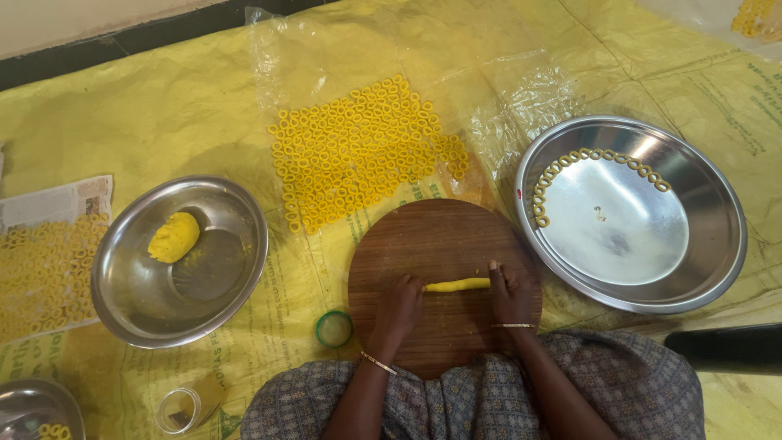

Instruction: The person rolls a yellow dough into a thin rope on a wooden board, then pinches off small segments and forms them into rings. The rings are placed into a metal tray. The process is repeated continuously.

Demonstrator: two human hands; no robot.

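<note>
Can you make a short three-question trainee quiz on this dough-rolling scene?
1. True or false: the yellow dough rope lies on the round wooden board.
2. Which vessel holds the yellow dough lump? A) wide steel plate B) steel bowl C) green ring
3. Fill in: the dough rings in the wide steel plate line its ____ rim.

Key:
1. True; the left hand and right hand press its ends.
2. B, the steel bowl.
3. Far, upper-left.
</note>
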